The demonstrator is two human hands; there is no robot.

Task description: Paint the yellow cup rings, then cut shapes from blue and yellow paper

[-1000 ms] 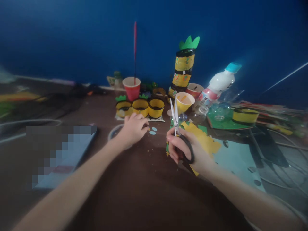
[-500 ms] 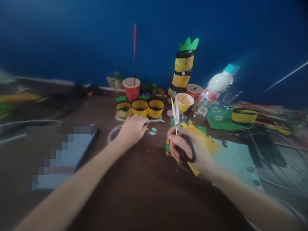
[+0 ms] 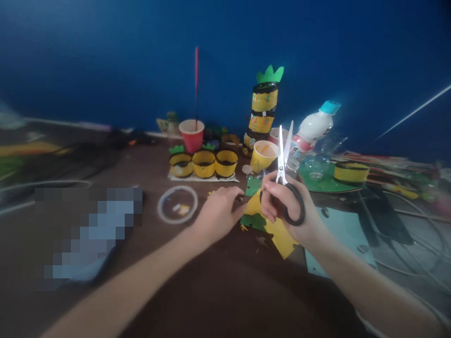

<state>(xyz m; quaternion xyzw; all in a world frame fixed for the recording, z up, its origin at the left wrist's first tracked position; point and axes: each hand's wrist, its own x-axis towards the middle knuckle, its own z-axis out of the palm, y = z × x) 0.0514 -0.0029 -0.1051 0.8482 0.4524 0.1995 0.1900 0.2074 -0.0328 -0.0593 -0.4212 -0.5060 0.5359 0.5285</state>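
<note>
My right hand (image 3: 287, 202) holds scissors (image 3: 282, 176) with black handles, thumb and fingers at the loops. Their silver blades point up, slightly parted. My left hand (image 3: 221, 211) is low over the table, fingers bent and thumb apart from the forefinger, with no held thing visible. Its thumb reaches the edge of cut yellow paper (image 3: 282, 237), which runs beneath my right fingers; whether it touches is unclear. Green paper (image 3: 255, 222) lies underneath. A round clear lid (image 3: 160, 206) with small pale and yellow pieces is left of my left hand.
Behind stand three joined yellow rings (image 3: 204, 163), a red cup (image 3: 192, 138) with a red stick, a pineapple-like tower (image 3: 264, 101), a yellow cup (image 3: 262, 157) and a leaning white bottle (image 3: 315, 126). Light-blue paper (image 3: 338, 234) lies right; cables (image 3: 430, 225) trail beyond it.
My left hand has moved right and nearer, from by the yellow rings to the yellow paper's edge, uncovering the clear lid. My right hand has shifted right and up with the scissors.
</note>
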